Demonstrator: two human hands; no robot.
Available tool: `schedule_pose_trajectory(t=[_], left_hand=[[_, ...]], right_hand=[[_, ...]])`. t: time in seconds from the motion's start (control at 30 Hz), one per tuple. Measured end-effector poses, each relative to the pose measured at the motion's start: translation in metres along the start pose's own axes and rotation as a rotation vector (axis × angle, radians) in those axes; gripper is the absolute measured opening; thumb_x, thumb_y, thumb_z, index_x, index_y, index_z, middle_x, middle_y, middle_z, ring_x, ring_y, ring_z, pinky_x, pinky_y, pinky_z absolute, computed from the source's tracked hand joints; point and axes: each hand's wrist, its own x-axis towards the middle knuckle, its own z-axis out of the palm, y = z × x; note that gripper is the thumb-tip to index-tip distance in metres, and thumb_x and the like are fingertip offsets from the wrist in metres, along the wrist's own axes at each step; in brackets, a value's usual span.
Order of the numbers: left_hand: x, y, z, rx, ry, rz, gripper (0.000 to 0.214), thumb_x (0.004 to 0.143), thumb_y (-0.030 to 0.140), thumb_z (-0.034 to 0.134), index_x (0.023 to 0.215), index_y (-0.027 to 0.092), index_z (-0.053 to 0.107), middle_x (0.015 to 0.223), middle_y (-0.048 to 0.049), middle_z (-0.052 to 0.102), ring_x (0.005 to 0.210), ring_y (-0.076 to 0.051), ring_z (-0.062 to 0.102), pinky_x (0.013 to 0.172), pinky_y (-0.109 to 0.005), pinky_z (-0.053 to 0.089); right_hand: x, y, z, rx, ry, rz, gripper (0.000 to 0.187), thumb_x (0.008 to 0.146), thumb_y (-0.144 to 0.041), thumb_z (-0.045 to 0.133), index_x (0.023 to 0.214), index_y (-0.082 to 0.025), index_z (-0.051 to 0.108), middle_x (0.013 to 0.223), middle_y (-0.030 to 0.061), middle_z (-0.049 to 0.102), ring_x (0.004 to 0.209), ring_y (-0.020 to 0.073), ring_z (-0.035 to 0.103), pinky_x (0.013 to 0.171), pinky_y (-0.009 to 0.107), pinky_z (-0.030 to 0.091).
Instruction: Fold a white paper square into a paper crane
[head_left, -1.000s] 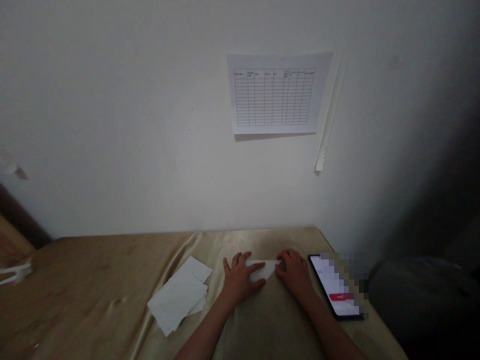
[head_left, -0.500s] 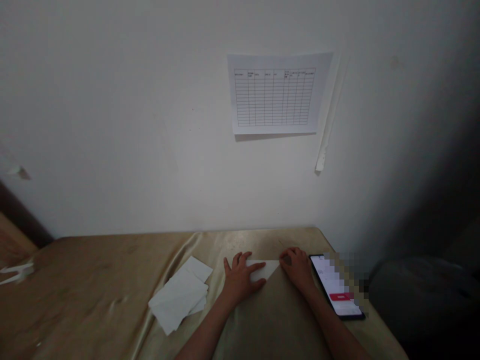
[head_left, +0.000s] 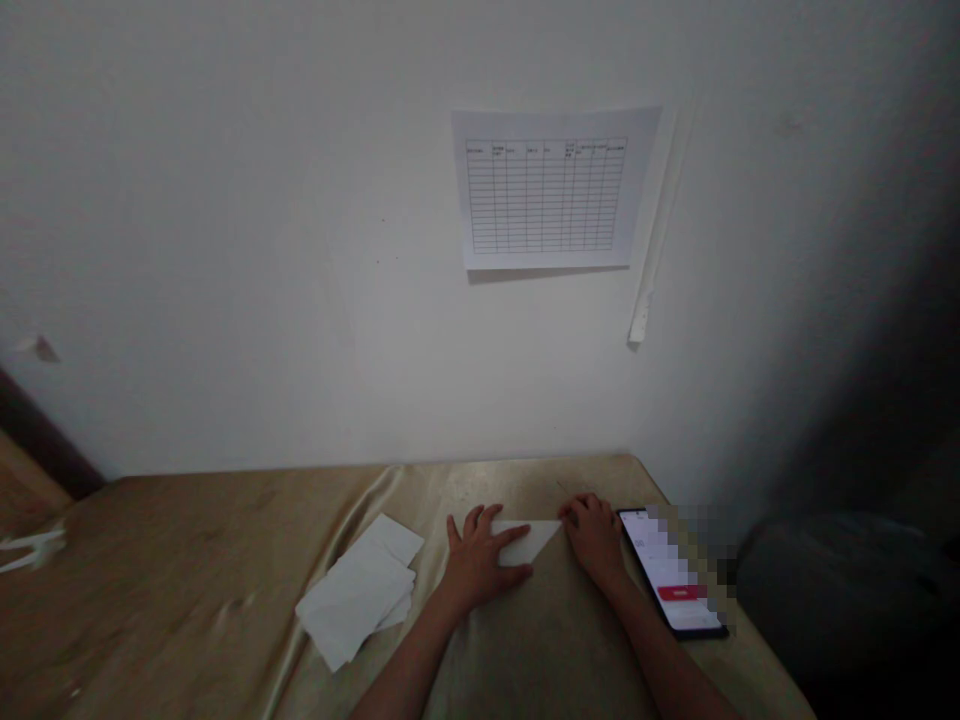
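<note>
A small white sheet of paper (head_left: pixel 534 543), folded to a pointed shape at its right end, lies on the cloth-covered table. My left hand (head_left: pixel 478 560) rests over its left part, fingers spread wide and pressing it flat. At the paper's right tip is my right hand (head_left: pixel 594 535), its fingertips drawn together in a pinch on the corner. The left end of the paper is hidden beneath my left hand. To the left of that hand sits a loose pile of white paper sheets (head_left: pixel 360 590).
Close by my right hand lies a phone (head_left: pixel 664 570) with a lit screen, near the table's right edge. A printed table sheet (head_left: pixel 551 190) hangs on the wall (head_left: pixel 262 250) behind. White scraps (head_left: pixel 34 548) lie at the far left of the brown cloth (head_left: pixel 172 580).
Almost nothing differs. My right fingers have closed slightly at the paper's tip, while the left hand stays in place. The view has shifted a little.
</note>
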Motion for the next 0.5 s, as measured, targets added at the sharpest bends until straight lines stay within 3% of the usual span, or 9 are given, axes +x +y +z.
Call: schedule_pose_trajectory(t=[0.17,0.5], left_hand=[[0.001,-0.004,0.001,-0.013,0.032,0.021,0.057,0.075,0.068,0.064,0.130,0.054,0.054,0.154,-0.0004,0.038,0.145,-0.037,0.024,0.112,-0.072,-0.005],[0.005,-0.014,0.003,-0.067,0.129,0.123,0.046,0.080,0.058,0.068,0.123,0.045,0.063,0.139,-0.0007,0.055,0.136,-0.031,0.038,0.115,-0.067,0.000]], right_hand=[[-0.004,0.002,0.002,0.029,0.030,-0.056,0.023,0.091,-0.026,0.049,0.098,-0.028,0.070,0.114,0.0064,0.062,0.111,0.0249,0.052,0.099,0.040,0.033],[-0.010,-0.007,-0.007,0.197,-0.154,-0.316,0.035,0.082,-0.027,0.061,0.116,-0.033,0.068,0.126,0.0007,0.063,0.124,0.0234,0.046,0.111,0.040,0.025]])
